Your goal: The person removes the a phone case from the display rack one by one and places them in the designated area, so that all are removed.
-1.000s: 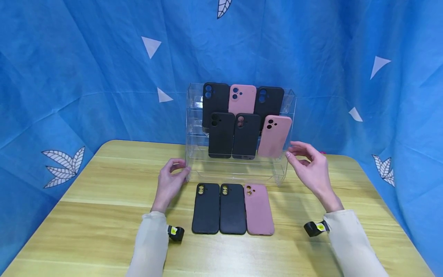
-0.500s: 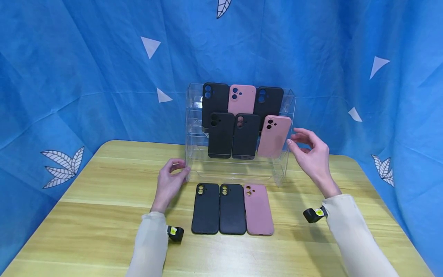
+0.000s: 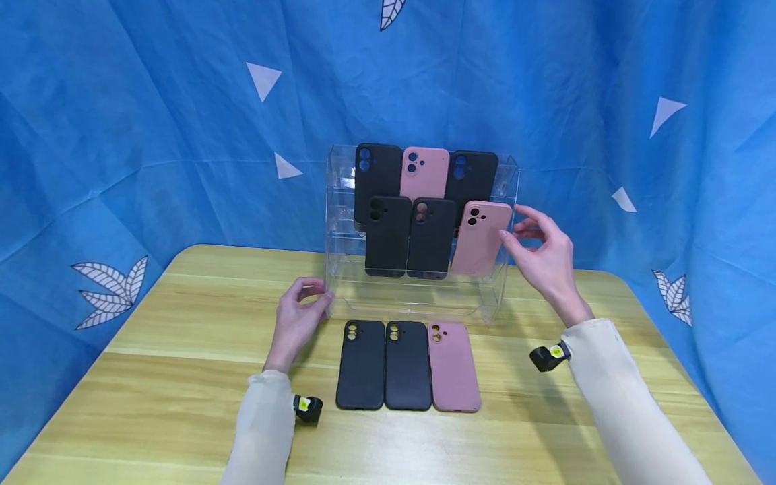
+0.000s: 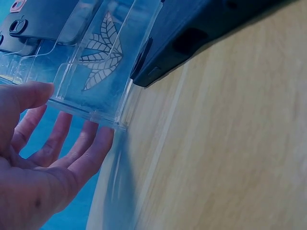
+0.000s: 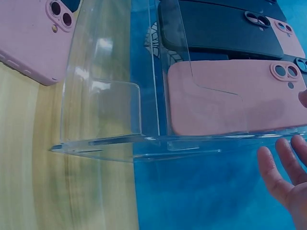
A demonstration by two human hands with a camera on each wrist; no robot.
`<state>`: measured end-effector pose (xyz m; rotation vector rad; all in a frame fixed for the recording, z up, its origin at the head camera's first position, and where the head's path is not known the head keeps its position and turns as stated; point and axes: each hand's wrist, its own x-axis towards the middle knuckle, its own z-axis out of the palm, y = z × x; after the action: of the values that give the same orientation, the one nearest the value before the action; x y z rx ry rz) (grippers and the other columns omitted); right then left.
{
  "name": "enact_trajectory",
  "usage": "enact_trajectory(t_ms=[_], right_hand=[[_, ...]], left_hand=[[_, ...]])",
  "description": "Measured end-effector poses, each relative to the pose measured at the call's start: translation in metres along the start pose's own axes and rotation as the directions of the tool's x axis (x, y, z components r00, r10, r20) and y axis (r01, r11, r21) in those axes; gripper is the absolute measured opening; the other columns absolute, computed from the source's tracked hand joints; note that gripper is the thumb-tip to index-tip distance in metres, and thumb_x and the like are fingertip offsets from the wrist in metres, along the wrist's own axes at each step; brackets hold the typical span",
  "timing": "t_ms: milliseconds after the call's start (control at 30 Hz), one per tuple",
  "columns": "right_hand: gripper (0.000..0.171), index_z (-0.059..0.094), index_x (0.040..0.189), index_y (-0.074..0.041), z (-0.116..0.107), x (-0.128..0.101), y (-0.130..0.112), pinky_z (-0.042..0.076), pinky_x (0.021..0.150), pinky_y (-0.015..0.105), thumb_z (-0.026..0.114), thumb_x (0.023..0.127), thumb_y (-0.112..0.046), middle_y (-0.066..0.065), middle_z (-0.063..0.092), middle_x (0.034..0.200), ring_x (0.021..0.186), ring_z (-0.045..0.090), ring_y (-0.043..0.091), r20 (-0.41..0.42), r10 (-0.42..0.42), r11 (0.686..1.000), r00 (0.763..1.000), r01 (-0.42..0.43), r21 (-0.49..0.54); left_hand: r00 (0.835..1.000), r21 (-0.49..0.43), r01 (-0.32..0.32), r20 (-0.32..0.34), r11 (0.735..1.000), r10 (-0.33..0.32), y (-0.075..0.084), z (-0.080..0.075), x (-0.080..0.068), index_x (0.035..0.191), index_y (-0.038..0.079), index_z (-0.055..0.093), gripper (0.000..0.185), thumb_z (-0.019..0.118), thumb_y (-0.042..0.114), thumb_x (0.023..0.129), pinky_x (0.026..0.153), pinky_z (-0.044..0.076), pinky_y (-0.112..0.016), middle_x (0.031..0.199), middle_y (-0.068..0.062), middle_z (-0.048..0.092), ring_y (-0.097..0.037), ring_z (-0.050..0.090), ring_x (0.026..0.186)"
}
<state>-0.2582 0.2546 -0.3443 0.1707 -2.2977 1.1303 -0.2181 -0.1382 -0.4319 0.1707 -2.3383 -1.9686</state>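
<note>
A clear acrylic stand [image 3: 339,269] holds two rows of phone cases: black, pink, black on top; black, black, then a tilted pink case [image 3: 481,239] below. My right hand [image 3: 524,236] is raised at that pink case's right edge, fingers spread and holding nothing; whether the thumb touches it I cannot tell. In the right wrist view the fingers [image 5: 283,167] hover beside the stand [image 5: 100,110], apart from the pink case [image 5: 225,103]. My left hand [image 3: 303,306] rests against the stand's lower left corner [image 4: 91,86], with straight fingers [image 4: 86,148].
Three cases lie side by side on the wooden table [image 3: 182,377] in front of the stand: black [image 3: 360,364], black [image 3: 407,364], pink [image 3: 453,367]. A blue cloth backdrop [image 3: 151,135] hangs right behind the table.
My right hand has risen from table height and moved left toward the tilted pink case. The left hand and all the cases have stayed put.
</note>
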Motion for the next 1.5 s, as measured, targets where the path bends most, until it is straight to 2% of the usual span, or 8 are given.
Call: enact_trajectory(t_ms=[133,333,400,633,900,1100,1267,1500], right_hand=[[0.049,0.061,0.142,-0.019,0.001,0.005,0.000,0.047,0.074,0.008,0.074,0.095,-0.028,0.009,0.064,0.109,0.088,0.057,-0.011,0.015,0.011,0.999,1.000,-0.011,-0.030],[0.048,0.062,0.141,-0.018,0.002,0.011,-0.001,0.046,0.075,0.009,0.072,0.096,-0.031,0.010,0.061,0.110,0.098,0.066,0.018,0.037,0.014,0.997,0.999,-0.011,-0.075],[0.046,0.063,0.139,-0.016,0.002,0.012,-0.002,0.045,0.075,0.008,0.072,0.096,-0.030,0.010,0.060,0.110,0.098,0.066,0.022,0.038,0.014,0.997,0.999,-0.011,-0.075],[0.040,0.066,0.134,-0.012,0.001,0.013,-0.005,0.046,0.073,0.003,0.072,0.096,-0.025,0.009,0.060,0.110,0.096,0.057,0.012,0.030,0.023,0.999,0.999,-0.022,-0.027],[0.035,0.068,0.127,-0.013,0.000,0.006,-0.011,0.048,0.074,0.006,0.073,0.096,-0.025,0.005,0.062,0.111,0.099,0.056,0.001,0.003,0.035,0.998,0.999,-0.035,0.042],[0.034,0.070,0.124,-0.011,-0.002,0.001,-0.013,0.050,0.078,0.008,0.076,0.093,-0.021,-0.009,0.067,0.107,0.098,0.058,0.000,0.000,0.038,0.995,0.999,-0.038,0.092],[0.032,0.070,0.122,-0.004,-0.003,-0.001,-0.013,0.052,0.077,0.008,0.076,0.092,-0.013,-0.020,0.064,0.097,0.091,0.061,-0.001,0.014,0.026,0.991,1.000,-0.027,0.131],[0.031,0.071,0.121,-0.002,-0.005,-0.005,-0.021,0.053,0.078,0.007,0.077,0.091,-0.009,-0.022,0.066,0.096,0.090,0.064,-0.002,0.040,-0.022,0.984,0.999,0.015,0.175]], left_hand=[[1.000,0.004,-0.007,-0.002,1.000,0.007,-0.002,0.000,0.001,0.124,0.008,0.060,0.029,0.069,0.016,0.097,0.084,0.063,-0.037,0.131,-0.015,0.064,-0.035,0.071,0.107],[1.000,-0.003,-0.009,-0.006,1.000,0.009,-0.003,0.000,0.001,0.123,0.009,0.060,0.029,0.069,0.015,0.097,0.084,0.063,-0.039,0.130,-0.015,0.064,-0.037,0.071,0.107],[1.000,-0.004,-0.009,-0.005,1.000,0.009,-0.003,0.000,0.001,0.123,0.009,0.060,0.029,0.069,0.015,0.097,0.085,0.063,-0.040,0.130,-0.015,0.064,-0.036,0.071,0.107],[1.000,0.000,-0.010,-0.003,1.000,0.010,-0.002,0.000,0.001,0.124,0.010,0.060,0.029,0.069,0.016,0.097,0.086,0.063,-0.042,0.130,-0.014,0.064,-0.035,0.071,0.107],[1.000,-0.004,-0.018,-0.009,1.000,0.018,0.000,0.001,0.001,0.124,0.008,0.060,0.029,0.069,0.016,0.097,0.084,0.062,-0.037,0.131,-0.017,0.064,-0.035,0.072,0.106],[1.000,-0.015,-0.022,-0.011,1.000,0.022,0.000,0.002,0.001,0.124,0.007,0.060,0.029,0.069,0.015,0.097,0.081,0.062,-0.034,0.131,-0.019,0.064,-0.035,0.072,0.105],[1.000,-0.016,-0.014,-0.019,1.000,0.014,0.000,0.002,0.001,0.122,0.008,0.061,0.028,0.069,0.015,0.097,0.084,0.063,-0.038,0.128,-0.016,0.065,-0.035,0.072,0.106],[1.000,-0.019,-0.007,-0.020,1.000,0.007,-0.001,0.002,-0.001,0.123,0.008,0.062,0.029,0.070,0.015,0.096,0.085,0.063,-0.038,0.129,-0.017,0.065,-0.036,0.071,0.108]])
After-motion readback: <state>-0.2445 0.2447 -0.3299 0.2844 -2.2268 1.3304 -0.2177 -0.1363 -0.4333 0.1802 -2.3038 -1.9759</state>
